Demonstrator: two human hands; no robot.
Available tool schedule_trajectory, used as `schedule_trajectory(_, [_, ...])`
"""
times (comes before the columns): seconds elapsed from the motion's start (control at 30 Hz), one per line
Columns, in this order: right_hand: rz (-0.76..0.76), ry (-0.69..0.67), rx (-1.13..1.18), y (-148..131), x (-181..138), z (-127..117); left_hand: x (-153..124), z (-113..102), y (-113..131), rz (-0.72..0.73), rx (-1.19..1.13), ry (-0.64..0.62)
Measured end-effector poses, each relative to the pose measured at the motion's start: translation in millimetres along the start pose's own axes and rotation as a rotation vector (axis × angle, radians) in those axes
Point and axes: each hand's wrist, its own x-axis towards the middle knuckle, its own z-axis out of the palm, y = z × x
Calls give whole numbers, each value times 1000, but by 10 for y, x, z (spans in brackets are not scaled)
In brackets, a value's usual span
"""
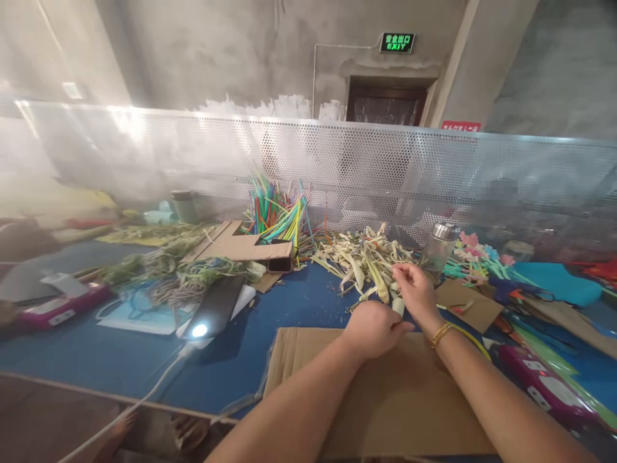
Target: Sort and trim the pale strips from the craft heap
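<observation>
Over the cardboard sheet (405, 399), my left hand (370, 328) is closed, its back toward me and its fingers mostly hidden. My right hand (415, 292) is just beyond it to the right, thumb and fingertips pinched together. Whatever the pinch holds is too small to make out. Between the two hands shows a small pale green piece (398, 305), touching or just behind my left hand; I cannot tell which. A heap of dried corn husks (359, 263), cream and pale green, lies right beyond my hands.
A bundle of colourful stems (274, 209) stands at the back. A steel-capped bottle (439, 247), pastel flowers (472, 247) and a magenta power strip (547, 386) lie to the right. Leftward are a lit phone (214, 308), tangled cord (180, 283) and a cardboard piece (231, 244). A perforated metal screen (202, 161) borders the table.
</observation>
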Motion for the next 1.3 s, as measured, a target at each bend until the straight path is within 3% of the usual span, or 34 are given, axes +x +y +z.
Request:
schedule_trajectory(0.27, [-109,-276,-144,-410,98,-69,-16,51,-8,-21,-13,-158])
schedule_trajectory(0.4, [-189,-342,-562,-500,282,-104,-34,94,14,-29,-35,-188])
schedule_trajectory(0.53, [-223,-344,-1016,-503,389,14,-50,85,22,-42,-46,-204])
schedule_trajectory(0.63, [-174,-386,-1167,-463,378,203,-54,68,23,-53,-50,-220])
schedule_trajectory(0.8, [-18,-435,-1207,-365,365,441,-55,91,15,-49,-46,-210])
schedule_trajectory(0.93, [62,-435,-1075,-278,495,389,-53,138,0,-45,-34,-206])
schedule_trajectory(1.0, [112,-405,-805,-224,587,304,-51,160,-3,-43,-24,-204])
schedule_trajectory(1.13, [331,-347,-23,-121,675,172,-50,184,-6,-42,-17,-193])
schedule_trajectory(1.3, [443,-314,243,-73,559,165,-49,185,8,-33,3,-186])
